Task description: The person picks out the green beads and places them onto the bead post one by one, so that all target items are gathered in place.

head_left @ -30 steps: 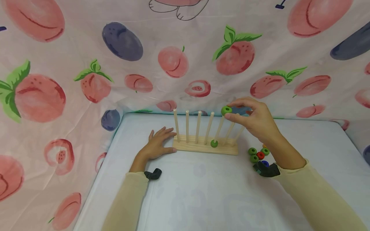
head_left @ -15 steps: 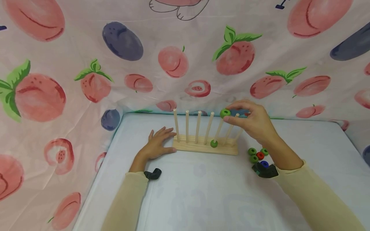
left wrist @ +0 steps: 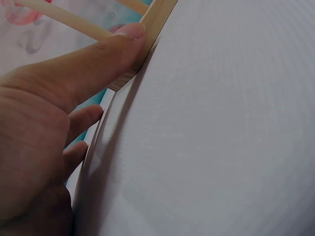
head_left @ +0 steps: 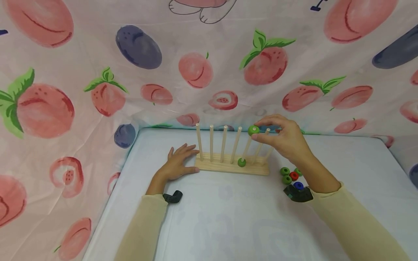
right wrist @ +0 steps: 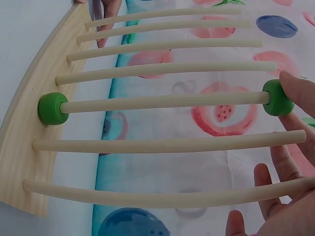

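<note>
A wooden rack [head_left: 225, 167] with a row of upright pegs stands on the table. My right hand [head_left: 287, 137] pinches a green bead [right wrist: 278, 98] between thumb and fingers. In the right wrist view, that bead sits around the tip of one peg [right wrist: 167, 102]. Another green bead [head_left: 241, 162] lies at the foot of the same peg, against the base. The left hand [head_left: 177, 163] rests at the rack's left end with fingers spread. Its thumb [left wrist: 110, 59] touches the edge of the base in the left wrist view.
Loose green beads [head_left: 286, 179], a red bead [head_left: 294, 176] and a blue bead [head_left: 298, 185] lie right of the rack, partly hidden by the right wrist. A fruit-patterned cloth [head_left: 196, 43] hangs behind the white table [head_left: 228, 217].
My right hand has moved slightly left and down, bringing the green bead from above the peg onto its tip. The left hand and rack have stayed put.
</note>
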A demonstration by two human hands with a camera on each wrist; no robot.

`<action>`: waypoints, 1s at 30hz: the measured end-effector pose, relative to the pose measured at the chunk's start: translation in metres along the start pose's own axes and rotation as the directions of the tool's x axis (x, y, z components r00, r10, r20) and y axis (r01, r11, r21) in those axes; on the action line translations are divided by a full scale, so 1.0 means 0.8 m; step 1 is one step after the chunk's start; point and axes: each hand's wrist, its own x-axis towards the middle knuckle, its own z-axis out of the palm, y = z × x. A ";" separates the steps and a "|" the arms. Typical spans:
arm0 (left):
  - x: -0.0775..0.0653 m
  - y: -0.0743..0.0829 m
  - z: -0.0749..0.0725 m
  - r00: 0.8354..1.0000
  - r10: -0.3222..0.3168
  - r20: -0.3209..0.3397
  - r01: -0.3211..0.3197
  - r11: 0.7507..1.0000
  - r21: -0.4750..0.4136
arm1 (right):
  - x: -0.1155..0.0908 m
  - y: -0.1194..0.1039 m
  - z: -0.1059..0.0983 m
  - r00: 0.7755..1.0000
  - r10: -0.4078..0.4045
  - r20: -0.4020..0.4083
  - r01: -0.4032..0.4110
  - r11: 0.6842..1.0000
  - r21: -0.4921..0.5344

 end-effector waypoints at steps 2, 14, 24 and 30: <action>0.000 0.000 0.000 1.000 0.000 0.000 0.000 1.000 0.001 | 0.000 0.000 0.000 1.000 0.001 0.000 -0.001 1.000 -0.001; 0.000 -0.001 0.000 1.000 -0.005 -0.001 0.005 1.000 0.008 | 0.000 -0.001 0.001 1.000 0.004 0.004 -0.004 1.000 -0.021; 0.001 -0.001 -0.001 1.000 -0.004 0.000 0.004 1.000 0.008 | 0.001 -0.002 0.000 1.000 0.006 0.008 -0.006 1.000 -0.017; 0.001 -0.003 0.001 1.000 -0.007 0.004 0.007 1.000 0.007 | 0.002 -0.001 0.000 1.000 0.011 0.014 -0.011 1.000 -0.010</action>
